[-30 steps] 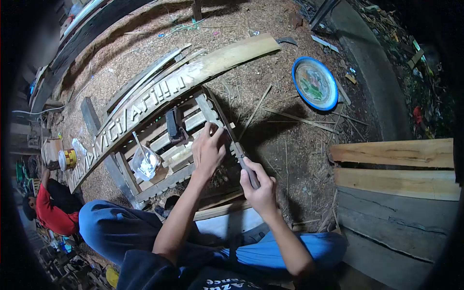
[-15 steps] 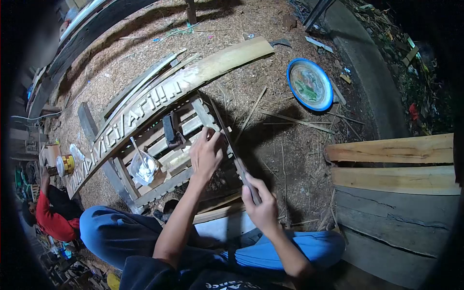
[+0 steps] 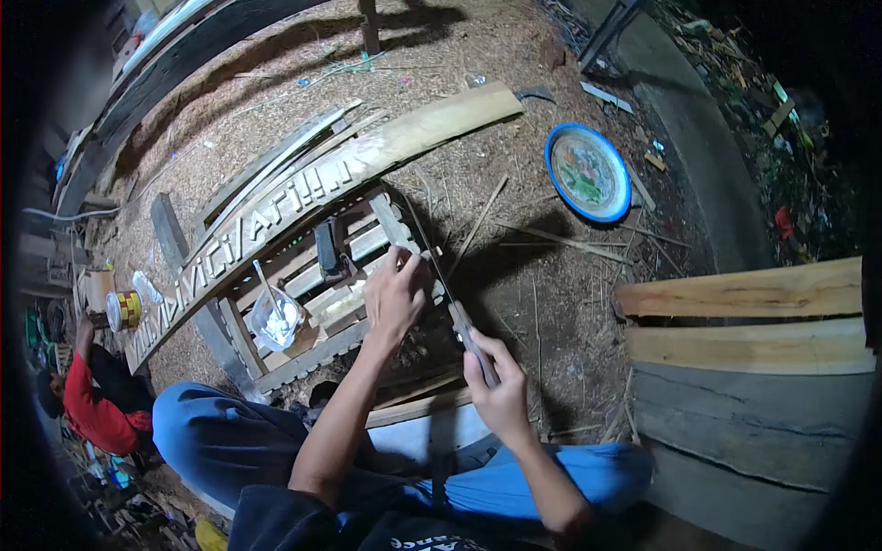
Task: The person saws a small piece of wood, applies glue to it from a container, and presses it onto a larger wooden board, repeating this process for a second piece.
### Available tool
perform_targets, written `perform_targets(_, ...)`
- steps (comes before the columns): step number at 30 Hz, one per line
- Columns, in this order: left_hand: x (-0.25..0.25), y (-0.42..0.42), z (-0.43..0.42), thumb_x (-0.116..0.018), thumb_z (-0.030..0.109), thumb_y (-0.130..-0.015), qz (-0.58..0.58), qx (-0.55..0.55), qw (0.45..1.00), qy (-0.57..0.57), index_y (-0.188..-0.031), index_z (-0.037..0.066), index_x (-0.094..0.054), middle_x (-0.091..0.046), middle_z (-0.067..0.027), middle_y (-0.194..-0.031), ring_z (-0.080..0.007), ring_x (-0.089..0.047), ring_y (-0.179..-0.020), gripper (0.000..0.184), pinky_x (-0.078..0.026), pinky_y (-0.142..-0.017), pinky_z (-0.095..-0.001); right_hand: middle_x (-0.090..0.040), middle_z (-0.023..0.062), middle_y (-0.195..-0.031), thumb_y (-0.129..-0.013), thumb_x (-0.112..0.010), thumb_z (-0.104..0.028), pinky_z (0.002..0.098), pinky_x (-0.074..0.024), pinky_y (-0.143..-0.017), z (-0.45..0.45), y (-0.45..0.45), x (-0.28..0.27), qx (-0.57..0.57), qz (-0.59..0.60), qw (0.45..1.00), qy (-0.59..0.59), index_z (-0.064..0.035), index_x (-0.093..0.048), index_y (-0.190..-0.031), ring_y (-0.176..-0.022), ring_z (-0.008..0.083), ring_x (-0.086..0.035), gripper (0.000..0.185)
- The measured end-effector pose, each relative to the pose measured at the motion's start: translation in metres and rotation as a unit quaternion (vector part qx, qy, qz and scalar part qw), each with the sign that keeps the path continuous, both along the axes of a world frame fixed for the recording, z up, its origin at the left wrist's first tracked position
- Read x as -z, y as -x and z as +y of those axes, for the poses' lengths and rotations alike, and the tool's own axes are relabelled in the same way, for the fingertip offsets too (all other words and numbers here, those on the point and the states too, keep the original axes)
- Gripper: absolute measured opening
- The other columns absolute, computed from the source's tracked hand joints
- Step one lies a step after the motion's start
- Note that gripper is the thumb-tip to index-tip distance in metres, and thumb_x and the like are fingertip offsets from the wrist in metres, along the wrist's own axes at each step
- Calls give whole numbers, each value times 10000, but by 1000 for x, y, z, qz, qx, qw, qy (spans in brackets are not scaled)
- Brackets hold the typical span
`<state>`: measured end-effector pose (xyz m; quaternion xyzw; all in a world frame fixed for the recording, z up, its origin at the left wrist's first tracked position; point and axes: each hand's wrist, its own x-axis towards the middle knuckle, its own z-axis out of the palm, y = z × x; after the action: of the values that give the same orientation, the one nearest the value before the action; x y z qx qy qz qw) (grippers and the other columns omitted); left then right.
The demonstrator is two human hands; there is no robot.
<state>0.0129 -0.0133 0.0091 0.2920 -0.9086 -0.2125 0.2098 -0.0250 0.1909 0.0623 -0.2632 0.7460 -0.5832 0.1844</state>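
Note:
My right hand [image 3: 499, 376] is closed around the grey handle of a long, narrow-bladed tool that looks like a hand saw [image 3: 459, 314], its blade pointing up and away. My left hand [image 3: 397, 292] is pinched at the slatted wooden stand's edge, on a small pale wood strip [image 3: 437, 251] whose end shows by the blade. The slatted stand [image 3: 303, 369] lies in front of my crossed legs. On it sit a clear plastic tub [image 3: 276, 321] of white paste with a stick in it, and a dark rectangular block [image 3: 327, 248]. Behind lies a long curved plank [image 3: 432, 129] with raised letters.
A blue-rimmed round tray [image 3: 589, 173] rests on the ground at right, near thin sticks [image 3: 562, 237]. Wide boards [image 3: 744, 335] lie at far right. A yellow-banded can [image 3: 123, 310] and a person in a red top [image 3: 99, 409] are at left. Wood shavings cover the ground.
The tool in my right hand has shifted slightly, and the hand is a touch lower. My left hand stays in nearly the same place. The view has tilted a little.

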Motion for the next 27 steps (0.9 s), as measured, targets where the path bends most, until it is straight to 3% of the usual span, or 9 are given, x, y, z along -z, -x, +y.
perform_targets(4, 4, 1, 0, -690, 111, -789, 32, 1, 999, -24, -1111, 112, -667, -587, -130, -1077, -352, -647, -865, 322, -514, -742, -449, -699, 119, -1153, -993, -621, -125, 301, -509, -897, 13, 22, -30, -9, -69, 998, -10, 26, -638, -1237, -1040, 146, -635, 287)
perform_targets(7, -3, 1, 0, -684, 109, -820, 34, 8, 999, -32, -1094, 112, -672, -587, -126, -1048, -350, -646, -824, 274, -512, -703, -445, -685, 70, -990, -1017, -602, -151, 231, -499, -689, 16, 47, -34, 43, -126, 991, -6, 15, -635, -1206, -814, 82, -623, 253)
perform_targets(10, -1, 4, 0, -673, 127, -874, 53, -2, 998, -44, -1076, 111, -674, -588, -125, -1018, -344, -643, -779, 203, -504, -670, -450, -568, -33, -727, -1018, -600, -162, 201, -287, -419, 18, 59, -55, 84, -186, 979, 21, -43, -597, -1228, -498, 4, -418, 241)
perform_targets(16, -2, 0, 3, -692, 112, -868, 102, -2, 993, -55, -1082, 112, -666, -598, -113, -1021, -331, -643, -785, 216, -507, -683, -435, -584, -39, -771, -1018, -596, -150, 208, -303, -428, -2, 62, -56, 64, -126, 990, 27, -43, -609, -1224, -512, 8, -412, 232)
perform_targets(17, 1, -2, 2, -699, 103, -859, 128, 13, 991, -33, -1091, 110, -665, -606, -111, -1026, -330, -646, -803, 234, -509, -700, -424, -654, 5, -894, -1015, -598, -132, 219, -450, -557, -6, 61, -59, 59, -145, 988, 5, -12, -624, -1210, -654, 50, -559, 230)
perform_targets(19, -9, 0, 2, -725, 76, -832, 182, 37, 982, -14, -1107, 93, -663, -639, -107, -1002, -328, -651, -850, 282, -511, -753, -396, -694, 70, -1044, -1010, -604, -121, 266, -525, -817, -19, 62, -42, 23, -80, 996, 40, 22, -634, -1201, -919, 119, -653, 241)
perform_targets(20, -18, 0, 5, -730, 70, -829, 186, 39, 981, -32, -1112, 88, -664, -646, -105, -976, -326, -652, -851, 291, -511, -755, -395, -686, 115, -1165, -1008, -606, -117, 309, -462, -1017, -19, 60, -44, 14, -124, 992, 31, 49, -641, -1188, -1135, 171, -622, 248)
perform_targets(21, -32, -1, 8, -734, 64, -826, 187, 39, 980, -49, -1116, 83, -665, -653, -102, -949, -325, -652, -851, 299, -512, -757, -394, -560, -62, -739, -1015, -609, -163, 196, -308, -434, -23, 61, -28, 3, -33, 997, 66, -47, -670, -1177, -520, 1, -420, 209)
perform_targets(27, -135, -12, -1, -684, 140, -944, 179, 110, 967, -147, -1169, 38, -660, -705, -158, -1042, -333, -690, -921, 248, -542, -789, -392, -563, -67, -745, -1008, -619, -164, 193, -313, -449, -28, 58, -33, -21, -30, 997, 75, -30, -674, -1175, -532, -3, -418, 221)
